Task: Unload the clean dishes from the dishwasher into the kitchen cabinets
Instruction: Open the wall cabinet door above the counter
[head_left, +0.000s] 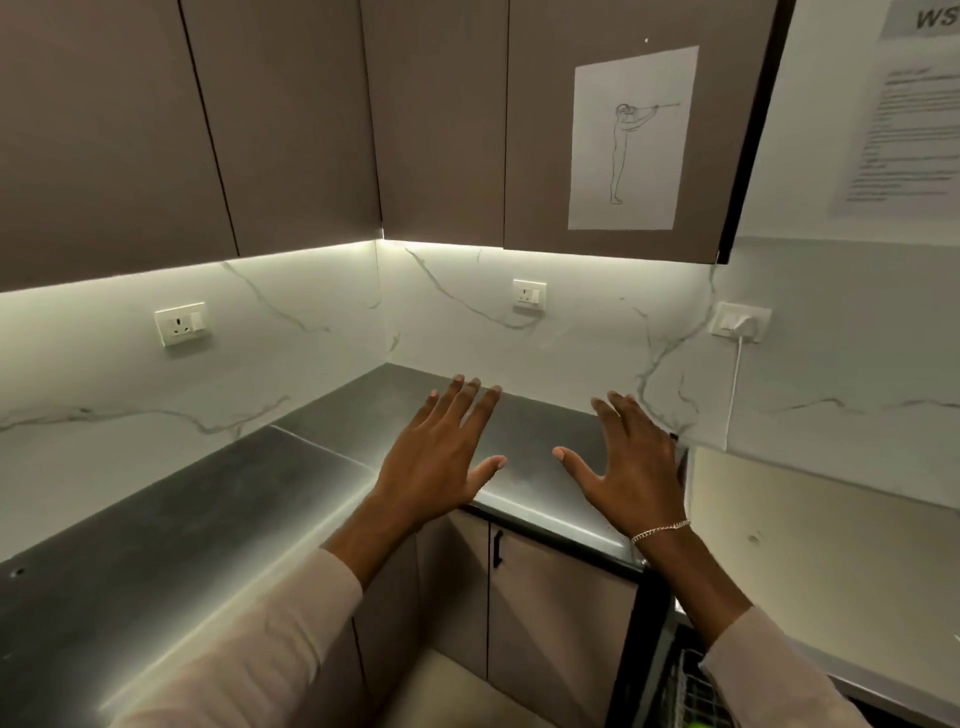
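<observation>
My left hand and my right hand are both raised flat over the steel counter, fingers spread and straight, holding nothing. A bracelet sits on my right wrist. The brown upper cabinets above are closed. At the bottom right a slice of the dishwasher's wire rack shows below the counter edge; no dish can be made out in it.
The counter runs in an L into the corner against a white marble backsplash with wall sockets. A paper drawing is stuck on the right upper cabinet door. Lower cabinet doors with a black handle are closed. A white cable hangs from the right socket.
</observation>
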